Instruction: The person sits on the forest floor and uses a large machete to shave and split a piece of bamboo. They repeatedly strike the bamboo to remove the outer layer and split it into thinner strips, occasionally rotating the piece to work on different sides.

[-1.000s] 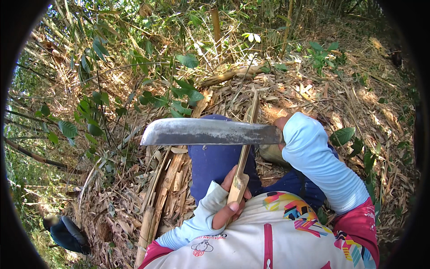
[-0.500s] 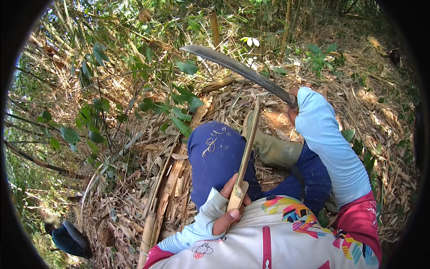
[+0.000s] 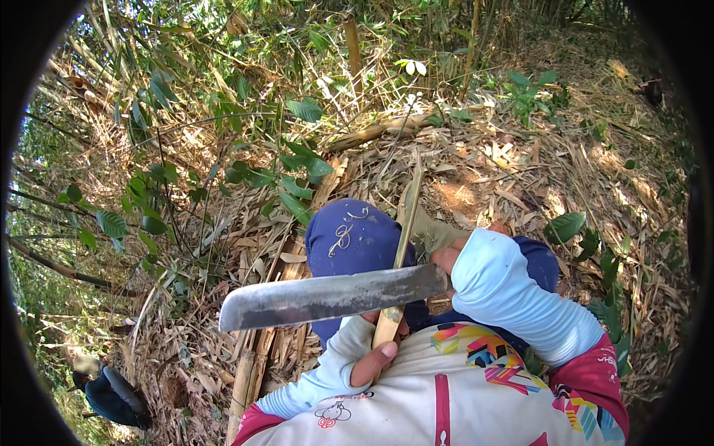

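Note:
My left hand (image 3: 375, 362) is closed around the thick lower end of a split bamboo strip (image 3: 405, 245), held against my body. The strip's thin end points up and away, past my bent knee. In my right hand (image 3: 446, 262) is the handle of a machete (image 3: 331, 296), the handle mostly hidden by the fingers and the light blue sleeve. The broad dark blade lies across the strip, its squared tip reaching out to the left. It passes just above my left hand and hides part of those fingers. Whether the edge touches the bamboo I cannot tell.
My blue-trousered knee (image 3: 349, 234) and an olive boot (image 3: 435, 230) are beneath the blade. Long bamboo pieces (image 3: 249, 379) lie on leaf litter at left. Leafy saplings (image 3: 297, 163) stand ahead. A dark bundle-like object (image 3: 115, 398) sits far left.
My right hand has come down and nearer, swinging the machete from beyond the strip's far end to across its lower part. My left hand keeps its hold, nearly unmoved.

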